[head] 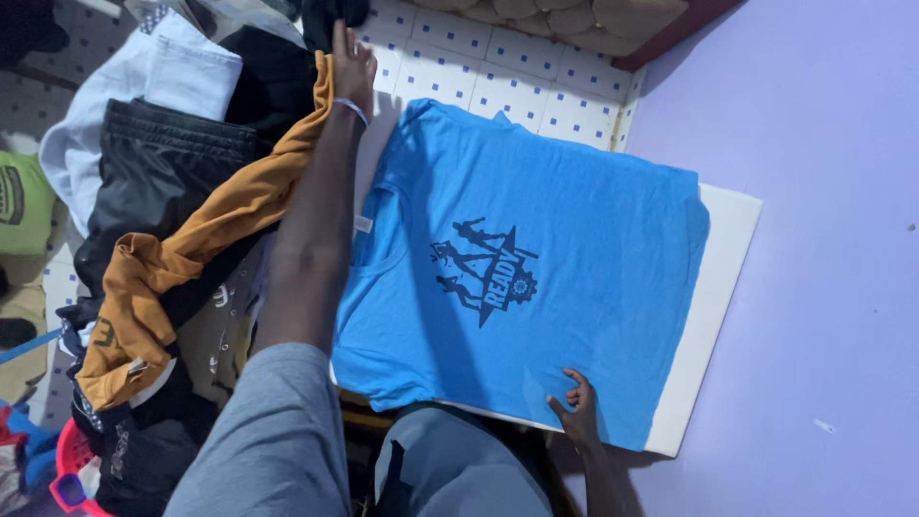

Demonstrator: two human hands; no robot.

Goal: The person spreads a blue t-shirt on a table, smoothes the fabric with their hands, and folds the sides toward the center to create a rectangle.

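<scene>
- At the far left lies a green cloth [21, 201], and a red plastic basket [67, 474] peeks in at the bottom corner.
- Next to them is a big pile of clothes [182, 316]. It has pale jeans [163, 81] at the top and a black garment [158, 172] under them.
- A long orange garment [206, 239] lies across the pile, from the bottom left up to the top.
- The left hand [352, 67] reaches far up over the pile. It has a thin band on the wrist. Its fingers are stretched out long, so the grip is wide. The hand rests at the top end of the orange garment, and its fingertips touch a dark cloth there.
- In the middle, a blue T-shirt [536, 278] lies spread out flat, front side up. It has a dark picture on the chest.
- The T-shirt rests on a white board [713, 316], which sticks out along its right side.
- The right hand [577, 407] is at the bottom edge of the T-shirt. Its fingers are curled in, so the grip is narrow and holds the shirt's edge.
- Above the shirt is a white tiled floor [498, 77] with small blue squares.
- At the far right there is a plain purple area [823, 191].
</scene>
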